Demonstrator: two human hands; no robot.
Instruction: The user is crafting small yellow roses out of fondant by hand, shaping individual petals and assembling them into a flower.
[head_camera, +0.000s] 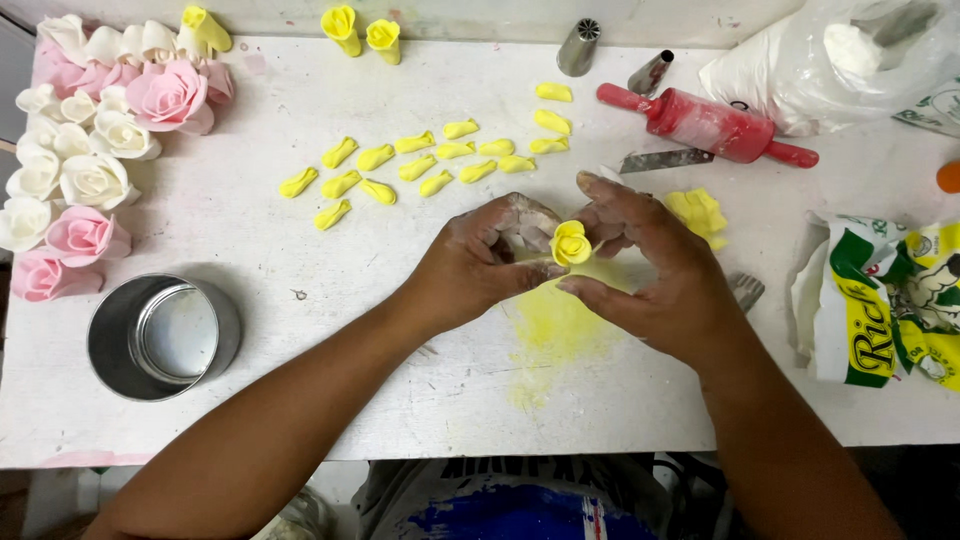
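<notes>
Both hands meet over the white table (300, 400): the left hand (480, 265) and right hand (650, 265) close their fingertips on a small yellow rosebud (571, 243) (held just above a smear of yellow dust (555, 330)). Beyond the rosebud lie rows of yellow petals (430, 165); far left of it stand finished pink and white roses (90, 130) and a metal tin (160, 335), while a red rolling pin (710, 125) lies beyond it to the right.

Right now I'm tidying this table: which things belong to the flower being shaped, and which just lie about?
In use:
left hand
right hand
yellow rose
yellow petals
yellow paste lump

Lying about:
red rolling pin
metal tin
piping nozzles
finished pink and white roses
printed bag
</notes>
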